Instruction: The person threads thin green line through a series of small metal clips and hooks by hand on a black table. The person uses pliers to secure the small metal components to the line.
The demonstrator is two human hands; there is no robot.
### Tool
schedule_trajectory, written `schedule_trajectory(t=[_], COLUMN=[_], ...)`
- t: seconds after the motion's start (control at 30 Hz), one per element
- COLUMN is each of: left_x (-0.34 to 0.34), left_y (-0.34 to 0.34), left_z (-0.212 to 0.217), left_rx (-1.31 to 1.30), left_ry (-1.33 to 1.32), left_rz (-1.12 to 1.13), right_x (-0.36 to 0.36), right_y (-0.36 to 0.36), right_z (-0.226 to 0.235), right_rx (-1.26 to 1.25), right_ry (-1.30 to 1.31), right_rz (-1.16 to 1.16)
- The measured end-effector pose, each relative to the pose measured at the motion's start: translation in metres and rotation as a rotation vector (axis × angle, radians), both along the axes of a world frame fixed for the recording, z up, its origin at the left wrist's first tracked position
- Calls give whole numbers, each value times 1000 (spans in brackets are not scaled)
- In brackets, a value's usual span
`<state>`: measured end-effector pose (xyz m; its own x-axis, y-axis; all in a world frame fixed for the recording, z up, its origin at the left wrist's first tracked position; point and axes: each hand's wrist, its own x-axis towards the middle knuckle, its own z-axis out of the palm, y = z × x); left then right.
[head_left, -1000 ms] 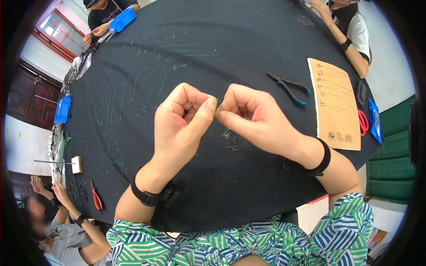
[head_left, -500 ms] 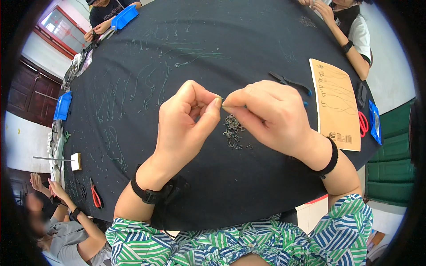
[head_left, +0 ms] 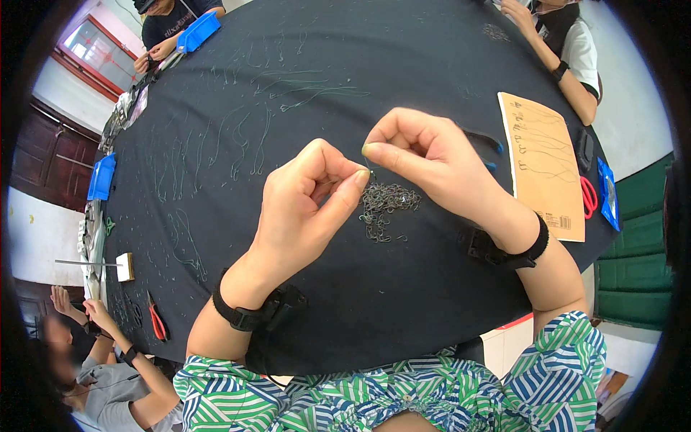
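Observation:
Above the black cloth, my left hand [head_left: 295,209] has thumb and forefinger pinched together. My right hand [head_left: 432,155] pinches just above and to the right of it. A thin green line [head_left: 369,163] shows faintly between the two pinches; whether a hook is hidden in the left fingertips I cannot make out. Beneath the hands lies a loose pile of small dark metal hooks [head_left: 389,204]. Several green lines [head_left: 188,245] are laid out over the cloth to the left and farther off.
To the right lie a tan paper pad [head_left: 548,173] with hooks and lines on it, red-handled scissors [head_left: 589,197] and a blue packet [head_left: 608,193]. Red-handled pliers [head_left: 157,321] rest near the left edge. Blue trays [head_left: 101,177] stand along that side. Other people sit around the table.
My right hand has lifted and drawn slightly apart from the left, uncovering more of the hook pile. My left hand has shifted slightly right and down, still pinching.

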<state>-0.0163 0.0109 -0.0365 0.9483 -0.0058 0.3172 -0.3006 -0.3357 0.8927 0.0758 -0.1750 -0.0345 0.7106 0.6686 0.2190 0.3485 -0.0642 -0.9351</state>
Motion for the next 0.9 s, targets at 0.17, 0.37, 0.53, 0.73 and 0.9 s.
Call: schedule_trajectory(t=[0.17, 0.37, 0.53, 0.73, 0.9], left_x=[1, 2, 1, 4, 0], left_y=[2, 2, 0, 1, 1], left_z=[-2, -1, 2, -2, 1], left_rx=[3, 13, -30, 25, 136], left_ry=[-37, -90, -92, -89, -66], left_rz=[-7, 59, 118, 95, 54], right_x=[-3, -17, -26, -22, -16], right_y=[6, 9, 8, 7, 0], right_z=[-17, -13, -7, 1, 10], right_rx=[93, 77, 2, 128, 67], right_ry=[247, 263, -160, -701, -460], right_rz=[156, 130, 49, -76, -153])
